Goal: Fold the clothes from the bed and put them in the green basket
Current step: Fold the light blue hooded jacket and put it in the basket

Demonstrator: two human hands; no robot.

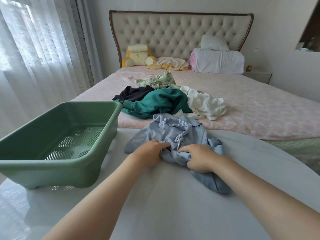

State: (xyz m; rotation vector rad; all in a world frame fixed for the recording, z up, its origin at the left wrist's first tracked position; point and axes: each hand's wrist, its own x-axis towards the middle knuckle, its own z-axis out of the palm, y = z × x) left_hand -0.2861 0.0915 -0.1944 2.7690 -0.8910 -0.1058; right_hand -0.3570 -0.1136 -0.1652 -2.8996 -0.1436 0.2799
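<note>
Where the table point(173, 205) meets the bed point(259, 104), a crumpled pale-blue garment point(173, 134) lies, left hand point(149, 153) and right hand point(199, 159) each with a grip closed on its cloth. Probably soft, light and floppy; best taken at its corners. Green basket point(52, 163) alongside.

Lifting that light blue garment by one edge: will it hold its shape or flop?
Likely floppy: the light blue garment lies crumpled in soft folds where the left hand and right hand grip it. Its drawstring may dangle, and it may slide easily on the smooth white surface.
</note>
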